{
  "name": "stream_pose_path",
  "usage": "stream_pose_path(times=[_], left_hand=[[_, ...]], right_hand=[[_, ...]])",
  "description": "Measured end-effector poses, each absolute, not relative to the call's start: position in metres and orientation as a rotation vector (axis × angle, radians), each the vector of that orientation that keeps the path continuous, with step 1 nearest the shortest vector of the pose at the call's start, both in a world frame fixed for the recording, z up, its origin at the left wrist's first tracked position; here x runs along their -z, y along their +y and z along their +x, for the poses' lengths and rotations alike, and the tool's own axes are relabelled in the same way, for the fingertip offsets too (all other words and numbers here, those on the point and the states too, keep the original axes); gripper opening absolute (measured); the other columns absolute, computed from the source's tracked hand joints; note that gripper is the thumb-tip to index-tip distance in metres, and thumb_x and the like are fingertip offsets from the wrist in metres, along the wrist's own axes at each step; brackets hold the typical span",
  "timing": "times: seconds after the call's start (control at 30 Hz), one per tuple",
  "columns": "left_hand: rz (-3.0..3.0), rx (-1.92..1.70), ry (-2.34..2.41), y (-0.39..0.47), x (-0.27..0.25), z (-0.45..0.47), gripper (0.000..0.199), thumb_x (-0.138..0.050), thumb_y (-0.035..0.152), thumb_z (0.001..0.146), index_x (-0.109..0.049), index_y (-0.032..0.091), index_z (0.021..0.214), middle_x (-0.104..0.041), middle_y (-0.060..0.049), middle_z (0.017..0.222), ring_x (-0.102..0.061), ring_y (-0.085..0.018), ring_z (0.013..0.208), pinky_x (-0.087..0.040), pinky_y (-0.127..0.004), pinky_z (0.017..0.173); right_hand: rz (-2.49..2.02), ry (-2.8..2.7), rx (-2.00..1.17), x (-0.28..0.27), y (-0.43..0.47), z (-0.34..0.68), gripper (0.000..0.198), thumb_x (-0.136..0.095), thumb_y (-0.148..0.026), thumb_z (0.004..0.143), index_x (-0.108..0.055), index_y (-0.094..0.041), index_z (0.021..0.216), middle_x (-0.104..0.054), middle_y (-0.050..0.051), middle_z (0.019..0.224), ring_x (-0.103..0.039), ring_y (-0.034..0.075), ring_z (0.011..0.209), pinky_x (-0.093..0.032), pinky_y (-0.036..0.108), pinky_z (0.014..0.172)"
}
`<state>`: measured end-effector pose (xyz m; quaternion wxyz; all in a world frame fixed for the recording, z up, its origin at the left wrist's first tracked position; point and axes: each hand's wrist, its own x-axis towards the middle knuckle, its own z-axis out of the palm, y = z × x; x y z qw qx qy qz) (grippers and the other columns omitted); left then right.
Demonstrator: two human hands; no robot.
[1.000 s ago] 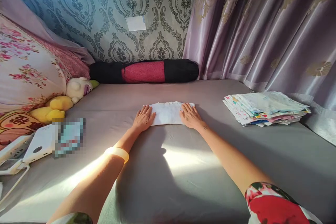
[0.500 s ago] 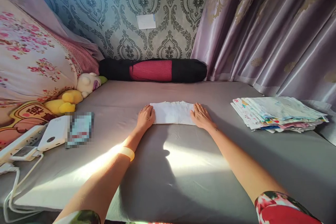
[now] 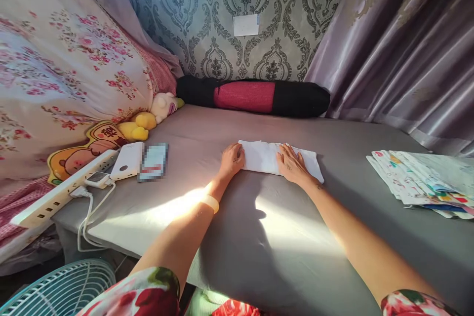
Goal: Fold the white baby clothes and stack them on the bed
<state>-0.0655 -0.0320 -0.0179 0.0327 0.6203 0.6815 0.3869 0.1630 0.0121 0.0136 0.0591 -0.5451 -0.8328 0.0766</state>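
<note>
A folded white cloth lies flat as a long strip on the grey-sheeted bed. My left hand is at its left end, fingers curled together over the edge; the fingertips are partly hidden. Across the cloth's middle lies my right hand, palm down with its fingers spread. Beyond that hand the cloth's right end shows, slanting slightly toward me.
A stack of folded printed cloths lies at right. On the left are a power strip, a white power bank, a blurred packet and plush toys. A black-and-red roll lies along the wall; a fan stands lower left.
My view has turned left, bringing the fan into sight. My right hand has moved from the cloth's right end inward to its middle. My left hand stays at the left end.
</note>
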Motion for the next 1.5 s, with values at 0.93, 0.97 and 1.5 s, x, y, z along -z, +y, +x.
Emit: stream_pose_path(times=[0.93, 0.97, 1.5], left_hand=[[1.615, -1.279, 2.096, -0.040, 0.007, -0.064, 0.032, -0.043, 0.019, 0.087, -0.069, 0.017, 0.106, -0.072, -0.009, 0.108, -0.064, -0.023, 0.101, -0.049, -0.034, 0.092], [1.582, -1.301, 2.100, -0.040, 0.006, -0.064, 0.033, -0.043, 0.018, 0.087, -0.069, 0.017, 0.106, -0.072, -0.009, 0.107, -0.064, -0.023, 0.101, -0.049, -0.034, 0.092], [1.369, -1.446, 2.091, -0.041, 0.009, -0.070, 0.041, -0.036, 0.013, 0.082, -0.068, 0.018, 0.108, -0.070, -0.007, 0.114, -0.062, -0.021, 0.110, -0.048, -0.036, 0.098]], right_hand=[[-1.464, -2.558, -0.152, -0.011, -0.002, 0.117, 0.055, -0.023, -0.032, 0.101, -0.036, -0.008, 0.148, -0.035, 0.013, 0.155, -0.024, 0.025, 0.145, -0.013, 0.046, 0.119], [-1.473, -2.566, -0.164, -0.012, -0.002, 0.117, 0.054, -0.023, -0.032, 0.101, -0.036, -0.008, 0.148, -0.035, 0.013, 0.155, -0.024, 0.025, 0.145, -0.013, 0.046, 0.119], [-1.426, -2.607, -0.116, -0.009, -0.006, 0.083, 0.056, -0.023, -0.033, 0.101, -0.036, -0.003, 0.148, -0.029, 0.015, 0.157, -0.021, 0.026, 0.146, -0.014, 0.046, 0.119]])
